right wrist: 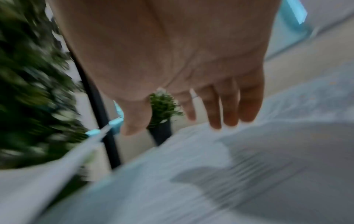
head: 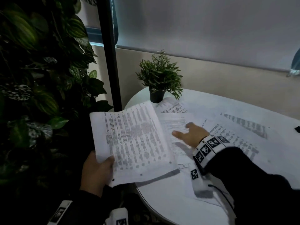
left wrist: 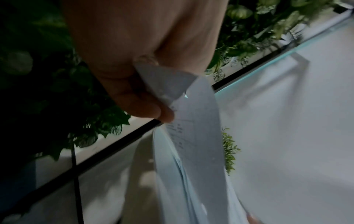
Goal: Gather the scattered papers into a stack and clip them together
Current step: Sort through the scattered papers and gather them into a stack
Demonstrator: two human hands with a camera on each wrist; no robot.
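The left hand (head: 95, 169) pinches a thin, floppy bundle of papers (head: 133, 142) at its near corner, thumb on top. The printed sheets are rectangular, their long side running away from the person toward the small potted plant (head: 159, 78), and they overhang the left edge of the smooth, round white table (head: 170, 205). The right hand (head: 191, 135), fingers straight and spread, hovers over or perhaps touches a loose sheet (head: 173, 125) lying flat on the table.
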